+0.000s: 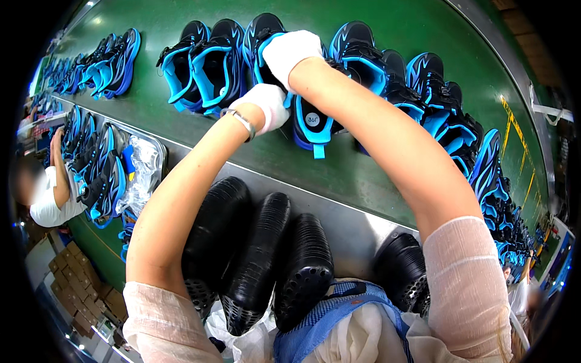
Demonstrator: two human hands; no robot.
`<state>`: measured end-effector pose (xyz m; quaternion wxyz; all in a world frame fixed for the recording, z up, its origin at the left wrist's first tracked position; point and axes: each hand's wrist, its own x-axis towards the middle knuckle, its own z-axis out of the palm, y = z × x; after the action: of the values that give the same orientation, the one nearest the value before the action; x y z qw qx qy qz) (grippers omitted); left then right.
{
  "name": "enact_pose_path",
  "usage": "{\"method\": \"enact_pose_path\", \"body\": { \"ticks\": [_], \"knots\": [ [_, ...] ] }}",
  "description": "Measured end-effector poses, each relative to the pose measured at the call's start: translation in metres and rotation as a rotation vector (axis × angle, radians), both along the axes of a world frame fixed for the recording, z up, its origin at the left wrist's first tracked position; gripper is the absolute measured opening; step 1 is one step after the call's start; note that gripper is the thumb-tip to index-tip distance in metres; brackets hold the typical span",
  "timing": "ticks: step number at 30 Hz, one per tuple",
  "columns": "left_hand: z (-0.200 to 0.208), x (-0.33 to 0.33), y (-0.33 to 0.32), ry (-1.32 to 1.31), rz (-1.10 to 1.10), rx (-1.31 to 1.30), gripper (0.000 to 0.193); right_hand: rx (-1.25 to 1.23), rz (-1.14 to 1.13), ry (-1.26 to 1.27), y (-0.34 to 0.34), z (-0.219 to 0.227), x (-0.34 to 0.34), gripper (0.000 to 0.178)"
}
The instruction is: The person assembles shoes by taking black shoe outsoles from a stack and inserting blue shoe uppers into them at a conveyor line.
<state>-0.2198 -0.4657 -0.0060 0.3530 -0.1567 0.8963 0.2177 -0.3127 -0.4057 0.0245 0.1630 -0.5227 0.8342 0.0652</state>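
Note:
My right hand [293,55], in a white glove, reaches over the opening of a black and blue sneaker [264,25] and closes on its upper. At the heel end of the same sneaker, my left hand [265,104], also gloved, is curled against it. The fingertips of both hands are largely hidden. Just right of my left hand, another sneaker [313,140] points its blue heel loop toward me, partly covered by my right wrist. A pair of similar sneakers [212,69] stands to the left, and one more [354,45] is beyond my right forearm.
The green conveyor belt [242,157] carries more sneakers [118,63] at the left and a row [445,115] at the right. Black shoe lasts [260,248] lie close to my body below the metal edge. A person [51,193] in white sits at the far left, near a tray of sneakers.

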Motion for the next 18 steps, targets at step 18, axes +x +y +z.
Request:
{"method": "enact_pose_path", "body": {
  "ticks": [18],
  "knots": [
    [-0.017, 0.021, -0.021, 0.146, -0.066, 0.013, 0.044, -0.121, -0.116, -0.198, 0.007, -0.005, 0.009, 0.022]
  ]
}}
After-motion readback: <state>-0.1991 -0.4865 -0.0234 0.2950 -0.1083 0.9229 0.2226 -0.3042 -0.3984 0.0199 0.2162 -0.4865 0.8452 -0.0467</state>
